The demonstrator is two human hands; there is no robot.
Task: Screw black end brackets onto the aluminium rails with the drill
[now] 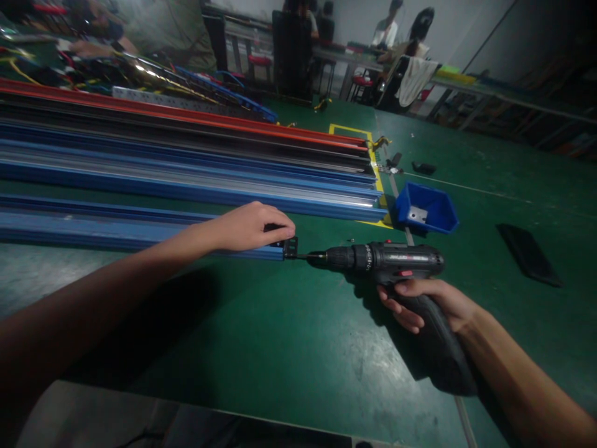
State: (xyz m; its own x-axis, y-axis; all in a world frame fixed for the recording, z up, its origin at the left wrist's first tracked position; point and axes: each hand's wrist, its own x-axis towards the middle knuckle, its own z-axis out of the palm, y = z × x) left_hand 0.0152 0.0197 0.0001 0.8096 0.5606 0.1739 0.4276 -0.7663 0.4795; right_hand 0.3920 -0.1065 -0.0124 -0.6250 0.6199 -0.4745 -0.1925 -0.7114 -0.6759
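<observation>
A long blue metal rail lies on the green floor, its end pointing right. My left hand rests closed over that end, fingers pressed on a small black bracket fitted there. My right hand grips the handle of a black cordless drill, held level. The drill's bit touches the bracket from the right.
More blue, grey and red rails lie stacked beyond. A blue bin holding a metal part sits to the right of them. A flat black object lies further right. People, chairs and tables stand at the far end of the room.
</observation>
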